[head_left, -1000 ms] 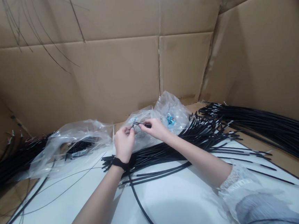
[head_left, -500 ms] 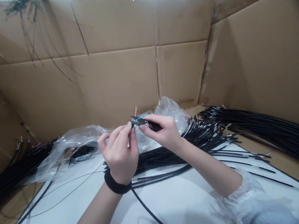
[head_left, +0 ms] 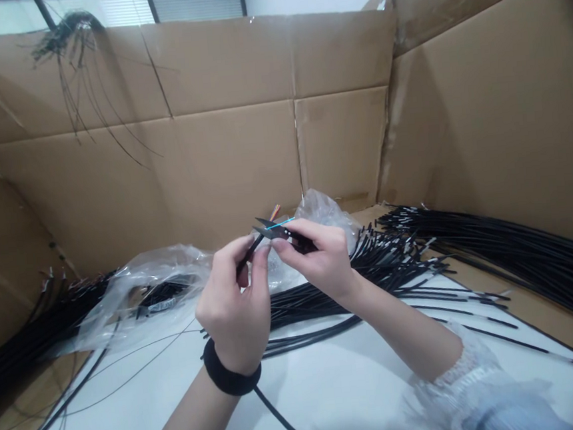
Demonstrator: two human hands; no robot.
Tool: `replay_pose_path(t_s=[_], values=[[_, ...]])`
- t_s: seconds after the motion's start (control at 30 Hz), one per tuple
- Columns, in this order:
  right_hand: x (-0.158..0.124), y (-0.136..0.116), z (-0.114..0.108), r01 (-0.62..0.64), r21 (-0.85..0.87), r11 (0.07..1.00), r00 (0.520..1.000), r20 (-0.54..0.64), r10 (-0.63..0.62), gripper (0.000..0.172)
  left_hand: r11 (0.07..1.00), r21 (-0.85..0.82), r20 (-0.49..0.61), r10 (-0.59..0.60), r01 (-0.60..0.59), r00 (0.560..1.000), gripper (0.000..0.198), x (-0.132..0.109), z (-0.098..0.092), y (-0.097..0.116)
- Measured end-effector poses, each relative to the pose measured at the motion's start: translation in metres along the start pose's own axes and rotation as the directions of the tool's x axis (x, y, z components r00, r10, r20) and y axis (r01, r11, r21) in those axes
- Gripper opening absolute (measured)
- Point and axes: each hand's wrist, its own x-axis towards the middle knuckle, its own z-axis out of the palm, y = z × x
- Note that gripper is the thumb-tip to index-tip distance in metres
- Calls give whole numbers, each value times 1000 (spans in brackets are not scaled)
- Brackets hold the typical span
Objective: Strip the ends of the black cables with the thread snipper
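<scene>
Two bare hands were at work around one pair of scissors, the landmark here. The left hand (head_left: 236,299) lay just left of the scissors (head_left: 281,232), thumb and fingers pinched narrow on one black cable (head_left: 252,247), whose upper end met the blades. The right hand (head_left: 323,258), right of the scissors, had its fingers curled round the handles; the blade tips stood apart. Good handling here seemed to call for a firm pinch close to the end, fingertips off the edges, and light pressure to spare the coloured wires (head_left: 275,211) just beyond the scissors, too fine to count. One blue strand (head_left: 283,222) lay across the blades.

Three heaps of cables lay about, too many to count singly: one below the scissors (head_left: 319,302), one far right (head_left: 509,239), one far left (head_left: 30,331). At least two plastic bags showed, one left of the scissors (head_left: 124,309), one beyond and right (head_left: 322,210). One black wristband (head_left: 230,374) circled the left wrist.
</scene>
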Motion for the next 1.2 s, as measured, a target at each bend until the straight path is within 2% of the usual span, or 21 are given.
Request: replay_pose_path(t_s=[0.1, 0.17, 0.27, 0.33, 0.4, 0.47, 0.53, 0.63, 0.67, 0.7, 0.73, 0.77, 0.8, 0.83, 0.9, 0.93, 0.97, 1.03, 1.1, 1.17, 1.2], values=[[1, -1, -2, 2, 24, 1000, 1000, 22, -2, 19, 998, 3, -8, 62, -62, 998, 10, 1, 0, -5], [2, -1, -4, 23, 20, 1000, 999, 32, -23, 20, 997, -23, 37, 81, -80, 996, 9, 4, -2, -9], [5, 3, -7, 66, 10, 998, 997, 40, -66, 20, 988, -147, 194, -14, 44, 981, 10, 9, -6, -12], [8, 7, -11, 76, 15, 997, 995, 70, -77, 20, 951, -236, 344, -110, 199, 933, 12, 14, -9, -12], [11, 11, -16, 68, 39, 997, 990, 123, -72, 19, 883, -304, 512, -166, 358, 843, 15, 20, -12, -12], [14, 13, -22, 36, 84, 996, 979, 196, -52, 19, 778, -361, 676, -162, 514, 719, 20, 26, -13, -14], [17, 14, -28, -36, 142, 989, 957, 289, -7, 21, 620, -402, 808, -106, 674, 579, 24, 30, -13, -16], [21, 12, -36, -194, 251, 948, 896, 439, 67, 23, 352, -373, 922, 33, 859, 386, 28, 30, -9, -21], [22, 12, -38, -242, 287, 927, 874, 479, 79, 24, 279, -346, 938, 81, 896, 337, 29, 29, -8, -21], [23, 11, -39, -279, 318, 906, 858, 507, 87, 24, 228, -326, 945, 113, 918, 308, 30, 27, -6, -21], [24, 11, -40, -307, 338, 890, 848, 522, 94, 25, 209, -327, 944, 119, 922, 308, 30, 26, -5, -20], [24, 12, -40, -325, 345, 881, 844, 525, 105, 25, 231, -356, 934, 85, 905, 346, 29, 24, -4, -19], [24, 12, -39, -334, 339, 879, 848, 516, 123, 25, 303, -406, 906, 12, 862, 422, 27, 22, -4, -17], [23, 13, -38, -340, 326, 882, 854, 499, 145, 25, 417, -453, 844, -82, 788, 530, 24, 20, -3, -15], [22, 15, -35, -348, 292, 891, 864, 467, 185, 25, 687, -459, 611, -217, 564, 762, 15, 16, -3, -11], [21, 15, -33, -353, 280, 893, 869, 453, 201, 26, 798, -414, 472, -223, 437, 853, 11, 13, -2, -10], [20, 16, -31, -357, 276, 892, 872, 441, 212, 27, 882, -353, 346, -188, 313, 919, 10, 10, -1, -10], [19, 16, -28, -363, 282, 888, 876, 428, 223, 28, 970, -228, 162, -45, 81, 986, 15, 4, 1, -11], [18, 17, -27, -370, 288, 883, 875, 429, 226, 28, 987, -134, 76, 95, -84, 993, 17, -1, 3, -14], [18, 17, -26, -380, 287, 879, 868, 440, 232, 28, 988, -128, 102, 104, -91, 989, 14, -2, 3, -15], [18, 16, -26, -386, 282, 878, 864, 444, 237, 29, 986, -165, 151, 48, -23, 987, 14, -1, 2, -15]])
